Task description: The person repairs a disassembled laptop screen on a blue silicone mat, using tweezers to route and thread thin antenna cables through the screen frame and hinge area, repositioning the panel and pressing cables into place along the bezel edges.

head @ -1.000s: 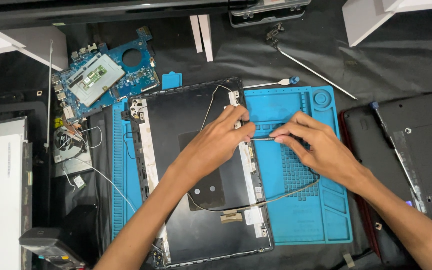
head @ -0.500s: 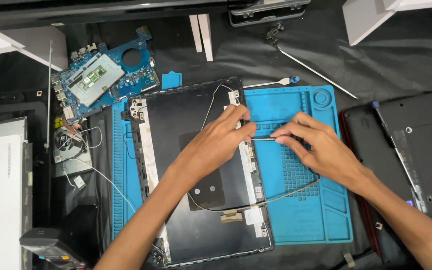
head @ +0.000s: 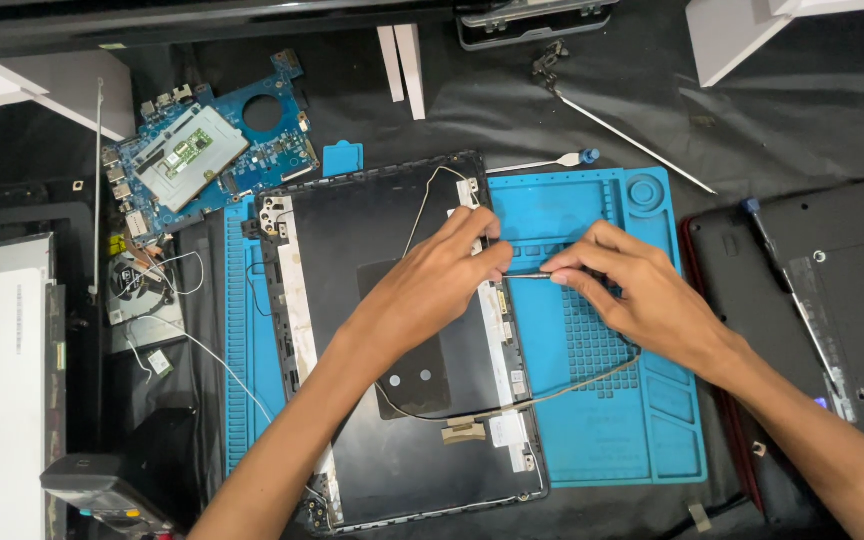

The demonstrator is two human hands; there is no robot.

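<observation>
Between your two hands, over the right edge of the black laptop lid (head: 392, 330), runs the thin grey cable (head: 530, 275) you are working on. Your left hand (head: 430, 290) pinches one end of the short taut stretch, fingers closed narrow on it beside the lid's metal side strip (head: 495, 320); your right hand (head: 632, 290) pinches the other end just above the blue silicone work mat (head: 602, 420), thumb and forefinger shut on the cable.

To do this well, I would keep both pinches close to where the cable meets the lid and ease it out along its own line — a sideways tug looks likely to kink it or tear it at the taped spot. Keep the lid flat; your left wrist resting on it seems a good brace.

As for the cable itself — it is slim, dull grey-brown and limp. From your right hand it drops in a long loose loop across the mat, swings back under your left forearm and runs onto the lid's lower part, near the pale tape patches (head: 482, 430). A second, finer wire (head: 422, 205) curls up toward the lid's top edge.

Off to the upper left lies a blue circuit board (head: 212, 150), well apart, and a white-handled tool (head: 542, 163) sits just above the mat.
</observation>
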